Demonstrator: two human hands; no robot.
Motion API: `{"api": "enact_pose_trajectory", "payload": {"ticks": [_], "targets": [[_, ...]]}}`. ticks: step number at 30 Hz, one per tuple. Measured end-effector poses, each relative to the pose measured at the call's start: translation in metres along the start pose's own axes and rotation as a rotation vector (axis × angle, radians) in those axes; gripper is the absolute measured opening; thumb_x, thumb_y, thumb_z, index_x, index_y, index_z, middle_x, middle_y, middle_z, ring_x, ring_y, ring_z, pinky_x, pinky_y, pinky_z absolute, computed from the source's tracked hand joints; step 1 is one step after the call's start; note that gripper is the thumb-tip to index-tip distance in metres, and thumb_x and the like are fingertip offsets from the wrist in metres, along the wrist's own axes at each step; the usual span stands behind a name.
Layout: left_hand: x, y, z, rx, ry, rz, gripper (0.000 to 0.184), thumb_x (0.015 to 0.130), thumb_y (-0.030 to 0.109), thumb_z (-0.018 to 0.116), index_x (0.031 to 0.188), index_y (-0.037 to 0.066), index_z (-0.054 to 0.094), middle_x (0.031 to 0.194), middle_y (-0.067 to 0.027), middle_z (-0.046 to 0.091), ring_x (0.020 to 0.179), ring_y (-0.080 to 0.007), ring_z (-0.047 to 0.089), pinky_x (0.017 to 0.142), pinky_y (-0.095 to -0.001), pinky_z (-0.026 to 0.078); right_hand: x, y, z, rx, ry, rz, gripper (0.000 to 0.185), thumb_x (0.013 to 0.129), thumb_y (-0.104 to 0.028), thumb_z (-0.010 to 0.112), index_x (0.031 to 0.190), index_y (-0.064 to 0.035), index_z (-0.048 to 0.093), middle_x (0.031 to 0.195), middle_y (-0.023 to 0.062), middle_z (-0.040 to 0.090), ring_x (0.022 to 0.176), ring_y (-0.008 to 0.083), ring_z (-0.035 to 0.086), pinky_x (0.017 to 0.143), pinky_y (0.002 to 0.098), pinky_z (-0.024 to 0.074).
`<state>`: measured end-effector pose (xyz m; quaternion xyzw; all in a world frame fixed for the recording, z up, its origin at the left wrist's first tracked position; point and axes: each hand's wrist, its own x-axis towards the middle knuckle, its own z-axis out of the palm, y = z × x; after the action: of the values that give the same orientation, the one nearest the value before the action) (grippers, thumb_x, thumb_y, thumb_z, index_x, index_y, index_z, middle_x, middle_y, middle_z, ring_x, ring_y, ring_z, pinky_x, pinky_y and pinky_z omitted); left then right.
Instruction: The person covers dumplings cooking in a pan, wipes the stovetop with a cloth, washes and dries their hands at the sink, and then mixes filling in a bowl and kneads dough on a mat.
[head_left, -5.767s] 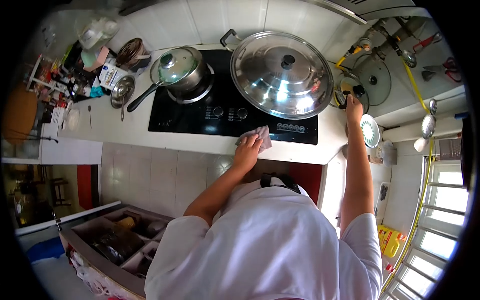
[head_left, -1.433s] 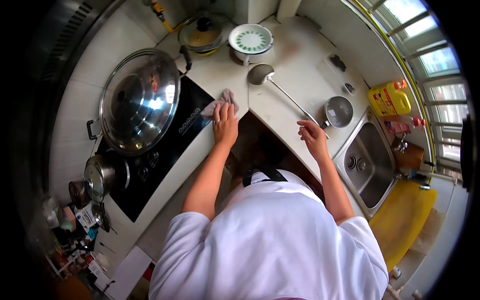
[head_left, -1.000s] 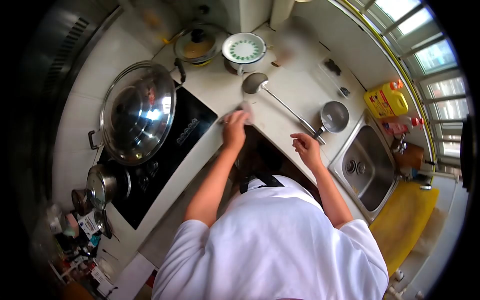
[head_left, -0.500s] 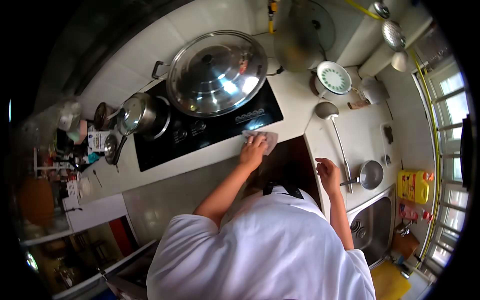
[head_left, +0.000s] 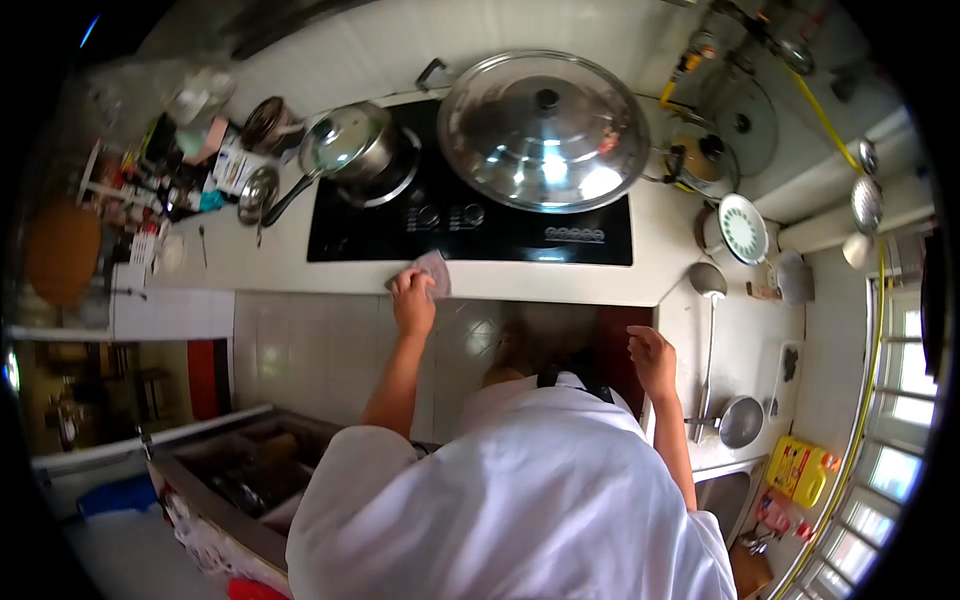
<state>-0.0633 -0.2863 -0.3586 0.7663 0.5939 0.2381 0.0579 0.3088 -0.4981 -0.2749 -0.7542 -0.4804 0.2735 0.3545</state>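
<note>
My left hand (head_left: 413,292) is closed on a greyish-pink cloth (head_left: 435,275), pressed against the counter's front edge just below the black cooktop (head_left: 480,235). Above it on the cooktop stand a lidded saucepan (head_left: 352,145) and a large wok with a shiny domed lid (head_left: 545,130). Away from the counter's front, my right hand (head_left: 652,360) hovers with fingers bent, near the right-hand worktop. No object shows in it, though the fingers partly hide the palm. A long-handled ladle (head_left: 707,285) and a small metal pan (head_left: 741,422) lie to its right.
A white-and-green bowl (head_left: 743,230) stands at the back right corner. The sink (head_left: 725,495) and a yellow jug (head_left: 800,470) are at lower right. Jars and packets crowd the left end, beside a small strainer-like pan (head_left: 258,195). An open drawer (head_left: 240,470) juts out at lower left.
My left hand has slid leftward along the counter edge with the cloth. My view has turned, so the cooktop now lies level. The right hand stays near the right worktop, its fingers still bent.
</note>
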Motion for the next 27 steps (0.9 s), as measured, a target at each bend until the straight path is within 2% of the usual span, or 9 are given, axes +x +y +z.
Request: {"api": "enact_pose_trajectory", "payload": {"ticks": [3,7,9,11,13,15,17,21,27], "targets": [[0.014,-0.045,-0.001,-0.154,0.095,-0.244,0.023,0.072,-0.008,0.056,0.087,0.009,0.06,0.102,-0.0118,0.054,0.098,-0.0351,0.05,0.086,-0.0418,0.042,0.004,-0.011,0.005,0.022,-0.066,0.069,0.016,0.083,-0.006,0.058,0.098,-0.003,0.065,0.08,0.0111,0.065,0.068,0.0196,0.064,0.062,0.0295,0.0502],[0.043,-0.097,-0.004,-0.309,0.464,-0.586,0.017,0.078,-0.005,0.051,0.089,0.003,0.06,0.102,-0.0162,0.055,0.096,-0.0323,0.053,0.087,-0.0394,0.043,0.009,-0.013,0.01,0.002,-0.088,0.054,0.017,0.084,-0.005,0.057,0.099,-0.0034,0.065,0.079,0.0105,0.064,0.066,0.0175,0.063,0.06,0.0277,0.0509],[0.057,-0.14,0.002,-0.381,0.584,-0.617,0.017,0.08,-0.003,0.05,0.092,0.002,0.06,0.104,-0.0181,0.054,0.098,-0.0323,0.053,0.088,-0.0388,0.043,0.014,-0.016,0.012,-0.009,-0.107,0.017,0.02,0.086,-0.007,0.055,0.102,-0.0021,0.064,0.073,0.0058,0.063,0.062,0.0115,0.059,0.059,0.0248,0.0498],[0.068,-0.135,-0.013,-0.408,0.571,-0.641,0.019,0.081,0.0,0.052,0.096,0.005,0.061,0.105,-0.0177,0.053,0.1,-0.0335,0.053,0.089,-0.0406,0.043,0.02,-0.028,0.013,-0.031,-0.127,0.006,0.02,0.086,-0.008,0.055,0.103,-0.0019,0.064,0.074,0.0059,0.063,0.063,0.0115,0.059,0.059,0.0246,0.0498],[0.073,-0.14,-0.01,-0.231,0.277,-0.832,0.022,0.08,0.004,0.057,0.1,0.01,0.061,0.108,-0.016,0.052,0.105,-0.0331,0.051,0.09,-0.0421,0.043,0.026,-0.04,0.018,-0.05,-0.143,-0.001,0.02,0.086,-0.008,0.055,0.103,-0.0017,0.064,0.075,0.0059,0.063,0.064,0.0114,0.059,0.06,0.0244,0.0497],[0.067,-0.118,0.002,-0.031,0.229,-0.799,0.022,0.078,0.009,0.062,0.099,0.016,0.061,0.11,-0.0127,0.052,0.109,-0.032,0.049,0.09,-0.0428,0.043,0.031,-0.049,0.025,0.009,-0.166,0.125,0.017,0.084,-0.006,0.056,0.098,-0.0019,0.065,0.082,0.0121,0.064,0.069,0.02,0.063,0.062,0.0304,0.0499],[0.059,-0.074,-0.002,0.13,0.19,-0.664,0.023,0.077,0.011,0.064,0.099,0.018,0.06,0.11,-0.0101,0.052,0.11,-0.0309,0.047,0.09,-0.043,0.041,0.035,-0.045,0.036,-0.025,-0.161,0.049,0.017,0.084,-0.007,0.056,0.098,-0.002,0.065,0.084,0.0134,0.065,0.073,0.0234,0.064,0.065,0.0319,0.0502],[0.036,-0.027,0.01,0.148,0.091,-0.43,0.027,0.072,0.011,0.066,0.097,0.018,0.059,0.109,-0.0095,0.052,0.107,-0.032,0.046,0.09,-0.0439,0.038,0.037,-0.049,0.053,-0.075,-0.169,-0.045,0.018,0.082,-0.009,0.057,0.097,-0.003,0.065,0.091,0.0163,0.065,0.083,0.0318,0.063,0.073,0.0357,0.0506],[0.009,0.02,0.015,-0.032,-0.06,0.013,0.025,0.07,0.007,0.063,0.092,0.017,0.06,0.105,-0.0079,0.053,0.103,-0.0324,0.048,0.083,-0.0441,0.042,0.037,-0.071,0.066,-0.088,-0.155,-0.022,0.016,0.082,-0.01,0.057,0.095,-0.005,0.066,0.091,0.0149,0.066,0.082,0.0325,0.064,0.072,0.038,0.051]]}}
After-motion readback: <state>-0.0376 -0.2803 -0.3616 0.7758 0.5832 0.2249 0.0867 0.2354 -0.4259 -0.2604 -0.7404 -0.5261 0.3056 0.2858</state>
